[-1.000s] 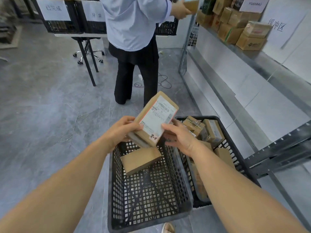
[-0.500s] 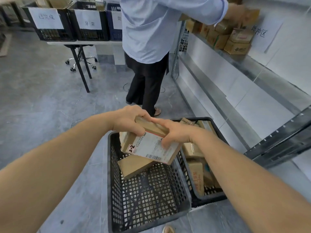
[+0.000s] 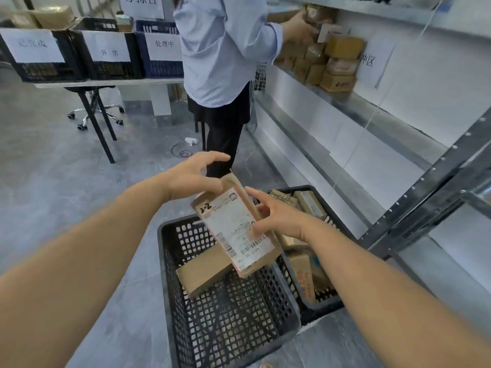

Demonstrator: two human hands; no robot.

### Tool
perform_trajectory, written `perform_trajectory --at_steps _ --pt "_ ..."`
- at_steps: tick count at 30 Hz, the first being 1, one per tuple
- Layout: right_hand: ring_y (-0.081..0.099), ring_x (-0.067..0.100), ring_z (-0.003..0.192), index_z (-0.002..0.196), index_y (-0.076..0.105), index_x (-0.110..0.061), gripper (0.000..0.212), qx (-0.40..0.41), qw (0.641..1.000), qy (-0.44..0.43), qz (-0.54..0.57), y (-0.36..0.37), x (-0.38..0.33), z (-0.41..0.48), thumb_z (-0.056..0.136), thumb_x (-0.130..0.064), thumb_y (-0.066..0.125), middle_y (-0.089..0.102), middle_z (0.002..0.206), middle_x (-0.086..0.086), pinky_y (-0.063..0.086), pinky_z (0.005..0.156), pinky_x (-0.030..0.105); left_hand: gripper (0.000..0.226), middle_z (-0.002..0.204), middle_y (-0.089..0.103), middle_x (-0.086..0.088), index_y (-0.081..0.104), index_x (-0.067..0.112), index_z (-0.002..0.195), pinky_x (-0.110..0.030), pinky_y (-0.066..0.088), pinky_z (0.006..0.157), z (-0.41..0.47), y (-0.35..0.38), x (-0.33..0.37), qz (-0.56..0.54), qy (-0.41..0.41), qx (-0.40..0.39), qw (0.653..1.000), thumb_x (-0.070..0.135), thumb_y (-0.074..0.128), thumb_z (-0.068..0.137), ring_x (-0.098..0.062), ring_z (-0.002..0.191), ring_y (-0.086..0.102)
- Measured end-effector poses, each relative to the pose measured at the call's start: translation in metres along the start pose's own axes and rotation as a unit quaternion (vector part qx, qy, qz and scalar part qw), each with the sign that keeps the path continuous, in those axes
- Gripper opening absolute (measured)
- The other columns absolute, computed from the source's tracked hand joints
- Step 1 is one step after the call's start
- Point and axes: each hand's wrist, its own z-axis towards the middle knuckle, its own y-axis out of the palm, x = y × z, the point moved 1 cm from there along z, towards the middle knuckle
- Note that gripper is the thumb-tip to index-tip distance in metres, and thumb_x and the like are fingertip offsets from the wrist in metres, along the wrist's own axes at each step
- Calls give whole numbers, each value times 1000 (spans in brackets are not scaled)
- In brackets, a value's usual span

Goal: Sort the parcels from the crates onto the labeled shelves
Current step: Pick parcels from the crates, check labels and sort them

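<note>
The parcel (image 3: 236, 229) hangs in the air over the near black crate (image 3: 170, 264), label up. Its long axis slants from the far left down to the near right, with the hand-marked corner at the far end and the barcode near the low end. The right hand (image 3: 279, 219) grips its right long edge, thumb on the label. The left hand (image 3: 194, 176) is at the far end with its fingers (image 3: 215, 156) arched apart above the parcel; whether its thumb touches cannot be told. Another parcel (image 3: 204, 272) lies in the crate below.
</note>
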Motion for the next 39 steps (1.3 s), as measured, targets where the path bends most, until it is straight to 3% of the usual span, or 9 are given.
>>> perform_trajectory --at_steps 2,5,9,13,15,18,27,31,39 --pt "61 17 111 146 26 -46 100 66 994 -9 83 -6 9 -6 65 -22 80 60 123 -2 49 99 46 86 153 27 7 32 41 143 -43 26 113 1 0 -10 -81 4 59 995 44 71 67 -17 139 25" --pt "67 25 106 142 35 -41 96 142 973 -31 180 -17 18 -16 58 -23 79 66 118 6 53 93 51 95 159 18 3 18 39 149 -42 20 114 4 23 -19 -144 3 51 988 44 76 74 -16 145 17" --pt "71 22 97 140 40 -32 89 219 943 -54 245 -26 23 -32 60 -16 75 72 105 0 57 85 44 109 158 19 0 10 39 151 -39 22 113 10 65 -14 -166 2 -30 986 55 77 67 -17 144 21" --pt "70 25 99 128 46 -36 82 259 927 -66 262 -34 30 -55 55 -22 79 73 106 2 57 86 46 131 146 41 0 12 42 150 -43 34 109 18 91 2 -239 13 -112 964 71 80 41 -18 132 42" --pt "68 28 104 132 44 -34 90 277 922 -61 263 -39 34 -69 51 -30 81 68 117 10 54 91 50 125 130 57 1 21 37 148 -44 44 103 23 101 14 -262 36 -130 956 59 84 43 -18 118 57" --pt "61 29 116 129 42 -41 86 282 924 -75 248 -50 42 -94 54 -27 82 62 127 11 51 96 50 99 109 70 0 32 33 139 -28 56 81 26 112 39 -291 72 -132 945 41 76 51 -16 100 68" --pt "53 16 125 129 32 -60 93 326 921 -109 186 -71 75 -198 58 -24 79 56 134 -2 40 108 48 90 120 68 0 38 27 142 -31 53 84 31 167 122 -288 126 -171 934 39 68 58 -21 107 66" --pt "61 6 111 130 34 -52 90 384 901 -109 172 -89 96 -265 63 -9 75 63 119 -8 49 101 41 89 124 65 -3 38 27 142 -39 50 90 27 216 172 -284 148 -209 924 38 69 59 -24 112 63" --pt "60 4 109 139 32 -42 94 476 857 -92 175 -112 162 -398 61 -10 73 62 120 -8 55 77 20 79 122 66 3 39 39 136 -42 47 98 8 331 265 -234 190 -253 919 45 66 63 -18 112 62"
